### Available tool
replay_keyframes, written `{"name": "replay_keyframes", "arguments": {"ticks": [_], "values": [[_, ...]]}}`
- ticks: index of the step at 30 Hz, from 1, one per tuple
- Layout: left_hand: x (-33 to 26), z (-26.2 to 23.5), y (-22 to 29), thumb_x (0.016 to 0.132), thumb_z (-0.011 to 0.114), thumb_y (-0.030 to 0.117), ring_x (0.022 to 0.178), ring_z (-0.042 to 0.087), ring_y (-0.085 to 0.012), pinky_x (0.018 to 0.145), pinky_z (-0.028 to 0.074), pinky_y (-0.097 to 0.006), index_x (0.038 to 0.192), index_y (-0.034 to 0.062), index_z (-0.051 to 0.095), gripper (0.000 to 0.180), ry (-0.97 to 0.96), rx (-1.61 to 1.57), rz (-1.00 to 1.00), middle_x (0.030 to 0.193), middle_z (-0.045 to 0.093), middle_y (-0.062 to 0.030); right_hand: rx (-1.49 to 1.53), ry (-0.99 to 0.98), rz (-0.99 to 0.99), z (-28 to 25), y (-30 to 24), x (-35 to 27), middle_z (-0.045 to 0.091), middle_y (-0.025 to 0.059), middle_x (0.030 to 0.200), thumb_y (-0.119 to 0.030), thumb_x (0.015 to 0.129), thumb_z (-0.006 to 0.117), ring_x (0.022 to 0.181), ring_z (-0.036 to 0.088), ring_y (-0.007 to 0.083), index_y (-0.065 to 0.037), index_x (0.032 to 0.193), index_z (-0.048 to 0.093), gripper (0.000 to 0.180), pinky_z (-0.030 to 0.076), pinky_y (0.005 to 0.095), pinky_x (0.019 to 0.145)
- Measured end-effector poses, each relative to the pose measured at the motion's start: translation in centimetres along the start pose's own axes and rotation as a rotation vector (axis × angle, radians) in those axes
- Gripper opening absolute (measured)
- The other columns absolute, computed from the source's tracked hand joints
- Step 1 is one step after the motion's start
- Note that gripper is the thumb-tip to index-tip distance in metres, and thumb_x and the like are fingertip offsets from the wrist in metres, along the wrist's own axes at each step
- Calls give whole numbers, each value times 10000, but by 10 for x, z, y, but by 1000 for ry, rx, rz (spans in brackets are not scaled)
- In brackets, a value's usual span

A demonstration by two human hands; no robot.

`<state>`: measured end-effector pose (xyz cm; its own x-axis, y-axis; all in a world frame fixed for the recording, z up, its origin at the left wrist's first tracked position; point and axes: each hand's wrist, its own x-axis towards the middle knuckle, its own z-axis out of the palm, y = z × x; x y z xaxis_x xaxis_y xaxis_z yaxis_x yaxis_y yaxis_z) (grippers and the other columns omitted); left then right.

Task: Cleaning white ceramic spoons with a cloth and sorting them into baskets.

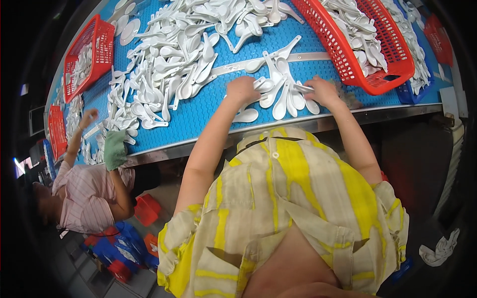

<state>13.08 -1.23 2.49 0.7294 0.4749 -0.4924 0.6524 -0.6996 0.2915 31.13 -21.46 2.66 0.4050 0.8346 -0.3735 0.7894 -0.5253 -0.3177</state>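
White ceramic soup spoons [284, 90] lie fanned out on a blue belt [198, 111] in front of me. My left hand [242, 89] is closed around the handles of several spoons at the left of the fan. My right hand [322, 91] grips a spoon handle at the fan's right side. A single spoon [245, 116] lies just below my left hand. A large loose heap of spoons [179, 54] covers the belt further back and to the left.
A red basket [350, 62] full of spoons sits to the right of my right hand. Another red basket [87, 54] stands at the far left. A co-worker in a pink striped shirt [87, 196] works at the left with a green glove [115, 149]. The belt's metal edge [318, 124] runs below my hands.
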Motion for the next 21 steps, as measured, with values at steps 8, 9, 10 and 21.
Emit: {"name": "replay_keyframes", "arguments": {"ticks": [8,9,10,21], "values": [[3,13,-2,621,680,346,884,586,-253,725,474,-379,1000,117,593,452,-24,-30,17,942,608,-97,761,332,117,-6,31,-9,612,99,820,-279,845,529,749,590,221,-24,889,568,261,441,325,686],[-1,14,-4,630,659,314,861,590,-255,713,473,-393,947,109,595,382,39,-78,2,921,611,-92,835,340,114,-4,31,-8,612,106,826,-289,838,528,761,592,224,-26,884,564,270,441,328,688],[-3,13,-4,630,659,314,861,590,-255,713,473,-393,947,109,595,382,39,-76,5,921,611,-92,908,350,110,-5,32,-8,612,112,832,-300,831,527,772,595,226,-28,879,560,278,442,330,690],[-12,32,-24,657,645,297,860,580,-300,711,466,-397,962,62,566,393,150,-201,23,927,590,-153,12,23,106,27,-15,0,572,168,1051,-386,692,609,951,559,299,-55,1118,499,552,436,402,812]]}}
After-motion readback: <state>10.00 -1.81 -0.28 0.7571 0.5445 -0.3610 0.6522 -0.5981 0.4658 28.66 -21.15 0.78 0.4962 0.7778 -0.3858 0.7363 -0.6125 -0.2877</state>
